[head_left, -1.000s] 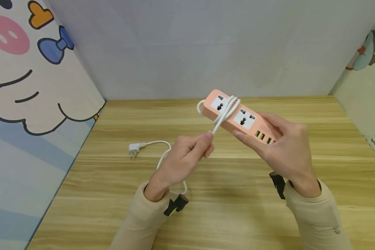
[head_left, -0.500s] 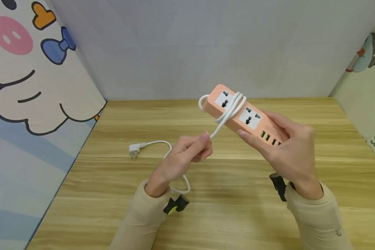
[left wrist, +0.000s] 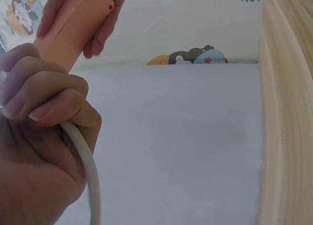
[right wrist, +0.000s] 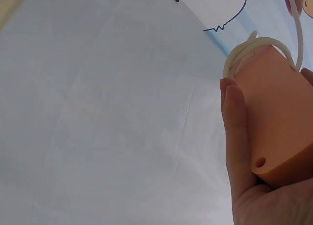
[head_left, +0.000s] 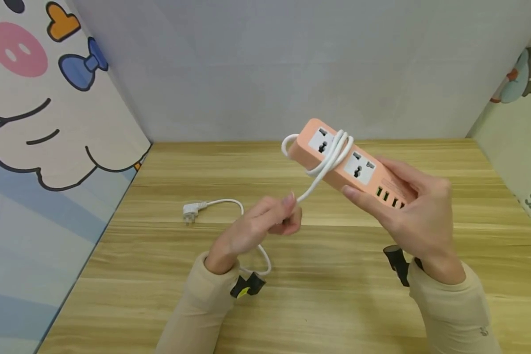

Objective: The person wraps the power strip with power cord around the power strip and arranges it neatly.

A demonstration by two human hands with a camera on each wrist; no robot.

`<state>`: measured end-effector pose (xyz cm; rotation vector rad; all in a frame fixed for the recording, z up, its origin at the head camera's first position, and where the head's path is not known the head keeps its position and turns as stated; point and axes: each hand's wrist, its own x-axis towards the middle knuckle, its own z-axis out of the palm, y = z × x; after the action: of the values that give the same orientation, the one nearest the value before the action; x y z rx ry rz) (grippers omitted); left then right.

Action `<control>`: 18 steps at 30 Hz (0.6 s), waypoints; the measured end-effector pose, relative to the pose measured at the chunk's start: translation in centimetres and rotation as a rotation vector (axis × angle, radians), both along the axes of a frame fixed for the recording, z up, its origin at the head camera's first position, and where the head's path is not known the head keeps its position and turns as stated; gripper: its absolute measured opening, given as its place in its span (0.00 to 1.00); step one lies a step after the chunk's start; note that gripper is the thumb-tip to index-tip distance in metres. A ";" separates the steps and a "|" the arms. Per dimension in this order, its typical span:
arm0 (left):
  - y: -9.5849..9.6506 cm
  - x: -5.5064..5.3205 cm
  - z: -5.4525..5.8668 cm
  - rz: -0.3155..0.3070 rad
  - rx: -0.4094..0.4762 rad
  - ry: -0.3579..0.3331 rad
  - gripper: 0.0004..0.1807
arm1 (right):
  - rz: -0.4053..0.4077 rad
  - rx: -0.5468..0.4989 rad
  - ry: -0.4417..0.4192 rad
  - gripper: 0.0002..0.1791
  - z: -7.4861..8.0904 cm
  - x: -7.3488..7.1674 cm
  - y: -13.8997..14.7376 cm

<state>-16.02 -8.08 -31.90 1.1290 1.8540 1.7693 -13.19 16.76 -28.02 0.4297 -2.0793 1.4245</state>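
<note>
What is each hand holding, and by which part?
The right hand holds the pink power strip by its USB-port end; the left hand grips the white cord partway between strip and plug.

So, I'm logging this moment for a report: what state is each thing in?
Power strip: held up, tilted
White cord: partly wound round the strip
Plug: unplugged, lying on the table
Sockets: nothing plugged in
USB ports: nothing plugged into those visible
Left hand: holding the cord
Right hand: gripping the strip

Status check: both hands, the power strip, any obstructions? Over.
Left hand grips white cord; right hand holds pink power strip. Cord wrapped around power strip. Plug on table, nothing visibly in the way.
</note>
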 end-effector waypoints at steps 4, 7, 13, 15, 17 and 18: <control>-0.2 -0.4 -0.4 -0.031 -0.021 0.021 0.43 | 0.008 0.000 0.000 0.27 0.1 0.1 0.2; -0.3 -0.6 -0.6 -0.035 -0.028 0.017 0.43 | 0.016 0.000 0.000 0.27 0.1 0.1 0.2; -0.4 -0.7 -0.8 -0.055 -0.021 -0.062 0.39 | 0.036 0.008 -0.005 0.27 -0.1 0.1 0.4; -0.6 -0.7 -0.9 -0.068 -0.025 -0.078 0.37 | 0.040 0.009 -0.008 0.27 -0.1 0.1 0.5; -0.8 -0.9 -1.0 -0.085 -0.037 -0.065 0.37 | 0.043 0.007 -0.011 0.27 -0.2 0.1 0.6; -0.9 -1.0 -1.0 -0.093 -0.045 -0.048 0.38 | 0.044 0.006 -0.011 0.27 -0.2 0.1 0.7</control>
<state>-16.97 -8.95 -32.91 1.1273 1.7745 1.6809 -13.10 17.45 -28.21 0.4734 -2.0950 1.4489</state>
